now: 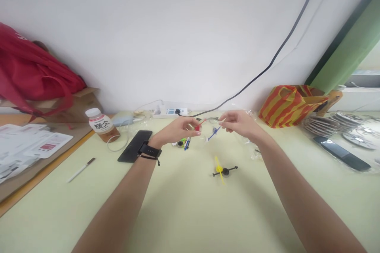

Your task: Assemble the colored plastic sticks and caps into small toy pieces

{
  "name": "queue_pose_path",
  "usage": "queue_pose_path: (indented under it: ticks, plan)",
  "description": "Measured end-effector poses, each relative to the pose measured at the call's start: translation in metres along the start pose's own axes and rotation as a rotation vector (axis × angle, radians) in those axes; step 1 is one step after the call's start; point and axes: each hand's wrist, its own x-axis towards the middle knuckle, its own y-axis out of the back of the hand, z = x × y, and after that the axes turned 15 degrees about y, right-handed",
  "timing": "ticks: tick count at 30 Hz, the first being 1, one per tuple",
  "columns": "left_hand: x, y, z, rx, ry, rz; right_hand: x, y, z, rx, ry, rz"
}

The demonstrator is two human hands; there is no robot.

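Note:
My left hand [179,129], with a black watch on the wrist, pinches a red spinner arrow [197,127] with a round hub. Across from it, my right hand [236,121] grips one end of a blue spinner arrow [213,132] between thumb and fingers, its other end slanting down to the left. Below both hands, a yellow spinner arrow [219,169] and a black spinner arrow [226,171] lie crossed on the pale green table [190,209]. Beneath my left hand sits a small pile of mixed-colour arrows [184,143], partly covered by the fingers.
At left are a black phone [135,146], a drink bottle [102,125], a pen [81,170] and stacked cards [32,148]. A power strip [170,112] lies by the wall. To the right stand a striped bag [289,106], stacked discs [322,125] and another phone [341,153].

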Motion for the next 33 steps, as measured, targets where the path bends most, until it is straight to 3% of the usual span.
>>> queue_pose_path:
  ticks: [6, 10, 14, 20, 27, 33]
  plan:
    - [0.0, -0.004, -0.001, -0.003, -0.047, 0.047, 0.001, -0.002, -0.005, 0.057, 0.05, 0.049]
    - [0.001, -0.01, 0.0, -0.1, -0.054, -0.018, 0.0, -0.004, -0.015, 0.058, 0.11, 0.133]
    - [0.001, -0.015, 0.002, -0.178, -0.048, -0.084, 0.0, -0.005, -0.022, -0.019, 0.162, 0.156]
    - [0.004, -0.016, 0.002, -0.163, -0.027, -0.068, 0.001, -0.004, -0.02, -0.159, 0.178, 0.136]
    - [0.006, -0.017, 0.0, -0.142, -0.033, -0.071, -0.001, 0.002, -0.018, -0.134, 0.145, 0.136]
    - [0.007, -0.017, -0.001, -0.157, -0.008, -0.075, -0.003, 0.013, -0.019, -0.282, 0.218, 0.261]
